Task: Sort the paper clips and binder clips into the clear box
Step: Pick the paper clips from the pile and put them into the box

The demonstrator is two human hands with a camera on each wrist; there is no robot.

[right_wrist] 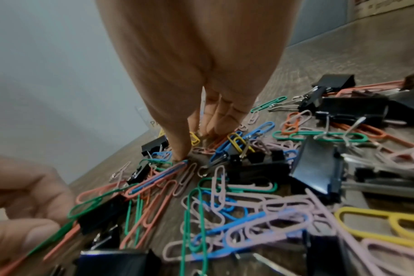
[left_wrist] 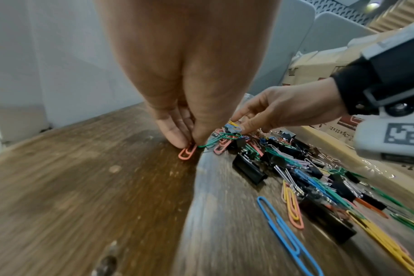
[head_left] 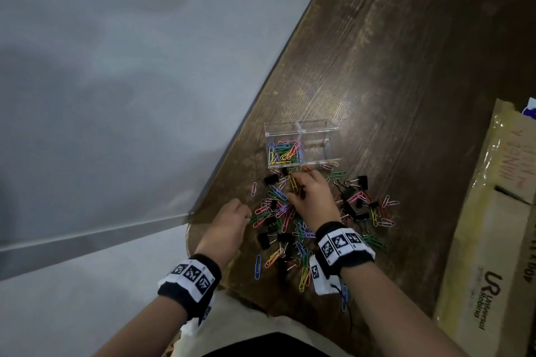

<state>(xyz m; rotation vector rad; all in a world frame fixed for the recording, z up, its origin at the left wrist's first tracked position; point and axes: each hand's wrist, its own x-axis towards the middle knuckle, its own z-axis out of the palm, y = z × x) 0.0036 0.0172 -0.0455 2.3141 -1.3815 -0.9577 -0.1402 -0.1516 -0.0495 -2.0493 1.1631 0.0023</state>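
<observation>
Clearly, the counter (head_left: 391,72) edge is close at nine o'clock of the pile (head_left: 293,223); clips could be swept off. Beyond, at twelve o'clock, the clear box (head_left: 301,143) holds paper clips in one compartment. A tangled green paper clip (left_wrist: 215,141), pinched by the left hand (head_left: 230,224), could drag neighbours. The right hand (head_left: 311,197) is pinched into the pile; its catch cannot be told.

Dark wooden tabletop (head_left: 391,72) under me, grain worn and scuffed. Grey partition wall (head_left: 116,66) runs along its left edge. To my right a cardboard box (head_left: 490,240) lies on the table, taped, with "Universal Robots" printed on its flap and red handwriting that I cannot read. More cardboard boxes (left_wrist: 319,61) are stacked beyond.
</observation>
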